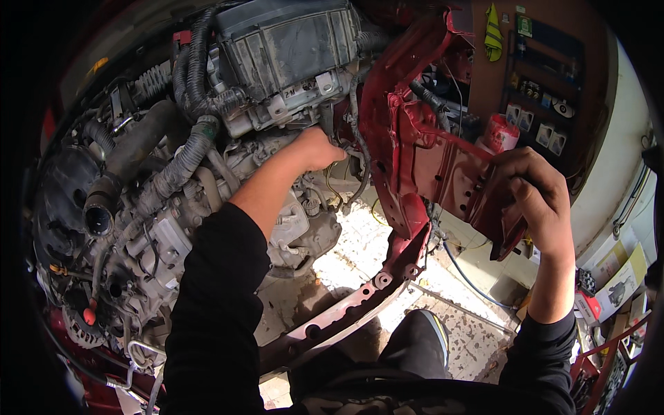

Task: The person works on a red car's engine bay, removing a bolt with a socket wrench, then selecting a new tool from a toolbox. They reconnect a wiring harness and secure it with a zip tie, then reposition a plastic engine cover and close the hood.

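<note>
My left hand (319,149) reaches into the engine bay with its fingers curled among wires and hoses below a metal bracket (290,104); what it holds is hidden. Above the bracket sits a dusty black box (283,45). My right hand (536,190) grips the upper edge of a red metal body panel (449,173) at the right. That panel joins an upright red body member (394,131) beside the dirty engine (166,256). Corrugated black hoses (173,162) cross the engine on the left.
A curved crossmember (332,311) lies above my legs. Behind the panel are a red bucket (501,135), wall shelves (546,90) with bottles and a yellow vest (492,34). Boxes (615,287) stand at right. A blue hose (470,277) runs along the tiled floor.
</note>
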Demonstrator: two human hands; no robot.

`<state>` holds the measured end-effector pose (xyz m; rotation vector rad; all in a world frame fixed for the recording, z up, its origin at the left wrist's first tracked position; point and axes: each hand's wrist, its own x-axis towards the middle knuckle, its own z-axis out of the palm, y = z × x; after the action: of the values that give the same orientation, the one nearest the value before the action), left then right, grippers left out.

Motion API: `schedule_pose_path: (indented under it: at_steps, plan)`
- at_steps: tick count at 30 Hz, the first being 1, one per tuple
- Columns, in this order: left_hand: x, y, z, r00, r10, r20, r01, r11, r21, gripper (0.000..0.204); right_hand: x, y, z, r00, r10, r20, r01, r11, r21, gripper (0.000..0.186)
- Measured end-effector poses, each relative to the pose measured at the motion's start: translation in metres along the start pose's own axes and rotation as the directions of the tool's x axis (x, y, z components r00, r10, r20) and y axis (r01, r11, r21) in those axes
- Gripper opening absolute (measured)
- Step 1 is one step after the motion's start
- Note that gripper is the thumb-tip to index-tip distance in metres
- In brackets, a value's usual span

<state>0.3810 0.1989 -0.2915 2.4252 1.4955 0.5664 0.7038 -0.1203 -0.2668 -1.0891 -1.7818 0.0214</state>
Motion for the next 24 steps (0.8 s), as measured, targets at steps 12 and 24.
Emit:
schedule_pose_path:
  at_steps: [12, 24]
  plan:
    - [-0.011, 0.009, 0.012, 0.988, 0.03, -0.149, -0.015, 0.995, 0.1, 0.022, 0.0, -0.004, 0.006, 0.999, -0.02, -0.037, 0.025, 0.992, 0.121, 0.019]
    - [0.001, 0.0, 0.009, 1.0, -0.001, 0.027, 0.002, 0.999, -0.053, 0.029, -0.002, 0.001, 0.005, 0.999, 0.029, -0.027, -0.027, 0.997, 0.077, 0.026]
